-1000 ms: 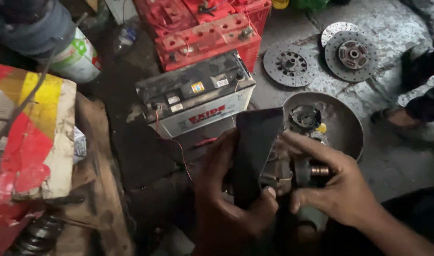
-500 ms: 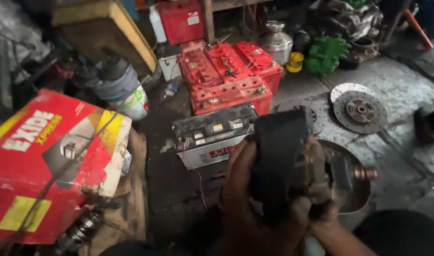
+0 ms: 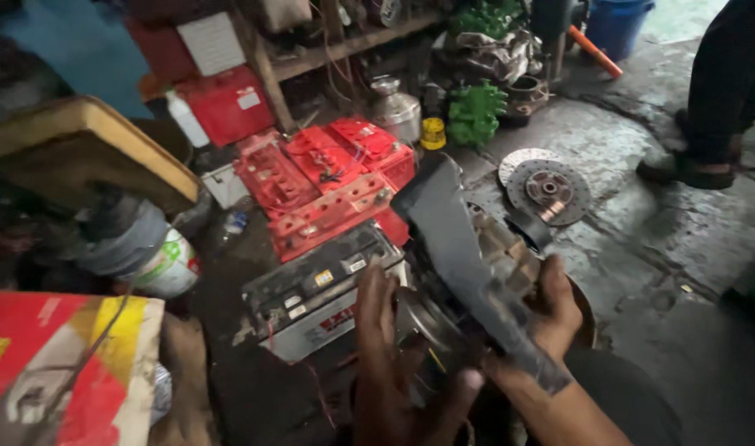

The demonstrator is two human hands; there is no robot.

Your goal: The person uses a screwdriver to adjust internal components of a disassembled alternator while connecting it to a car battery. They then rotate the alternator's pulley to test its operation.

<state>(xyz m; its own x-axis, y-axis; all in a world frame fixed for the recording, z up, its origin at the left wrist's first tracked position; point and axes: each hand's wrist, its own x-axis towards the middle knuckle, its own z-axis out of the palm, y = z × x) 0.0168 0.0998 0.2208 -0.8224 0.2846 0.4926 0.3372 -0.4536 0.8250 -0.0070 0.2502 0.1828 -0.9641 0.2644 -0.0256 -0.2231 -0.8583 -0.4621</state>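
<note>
Wet concrete floor point(image 3: 641, 248) carries red batteries point(image 3: 328, 177), a clutch disc point(image 3: 549, 190), a white-sided battery point(image 3: 319, 293).

Colours of the workshop floor and the part in hand

The motor part point(image 3: 476, 272) held by both hands is dull grey metal with a black, grime-darkened bracket across it. The battery point(image 3: 311, 297) under it has a black top and a white case with small yellow and white labels. Behind it the stacked batteries point(image 3: 328, 177) are bright red. The carton point(image 3: 55, 363) at the lower left edge is red with a yellow patch and a pale band. The clutch disc point(image 3: 551, 190) on the wet grey concrete floor point(image 3: 683, 248) is dark grey with a rust-brown centre. The engine block point(image 3: 476, 111) is green, and the small can point(image 3: 433, 132) beside it yellow.
</note>
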